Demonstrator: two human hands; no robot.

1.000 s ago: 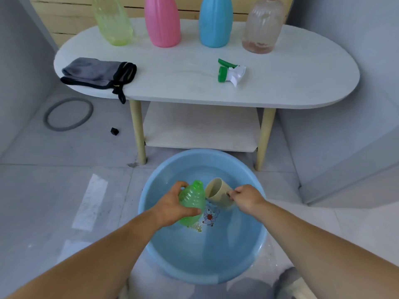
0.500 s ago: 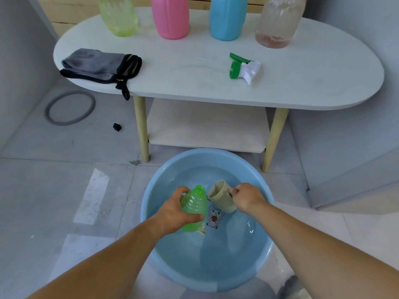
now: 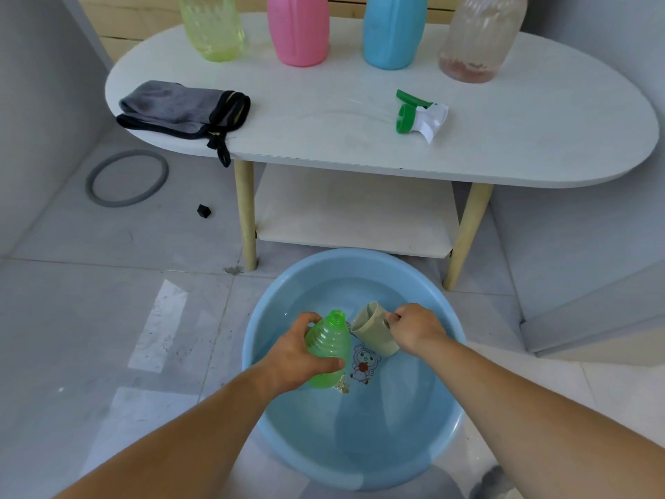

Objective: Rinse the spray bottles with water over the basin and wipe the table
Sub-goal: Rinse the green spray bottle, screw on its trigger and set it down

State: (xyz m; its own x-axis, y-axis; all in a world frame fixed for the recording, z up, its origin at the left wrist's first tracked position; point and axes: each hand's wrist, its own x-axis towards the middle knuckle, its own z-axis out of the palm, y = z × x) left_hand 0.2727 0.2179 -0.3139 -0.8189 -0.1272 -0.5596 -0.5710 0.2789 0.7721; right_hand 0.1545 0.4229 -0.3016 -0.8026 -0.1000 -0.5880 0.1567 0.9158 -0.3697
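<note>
The uncapped green spray bottle (image 3: pixel 329 349) is gripped by the left hand (image 3: pixel 293 360) and held over the water-filled blue basin (image 3: pixel 360 254). A beige cup (image 3: pixel 374 334), tipped toward the bottle's neck, is pinched at its handle by the right hand (image 3: pixel 414 331). A grey cloth (image 3: pixel 172 108) and a detached spray head (image 3: pixel 419 115) are laid on the white table (image 3: pixel 324 153)

Both forearms (image 3: pixel 201 437) and both hands (image 3: pixel 298 354) (image 3: pixel 414 331) are bare.

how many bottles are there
5: yellow-green bottle, pink bottle, blue bottle, clear bottle at the back of the table; green bottle in the left hand over the basin.
</note>
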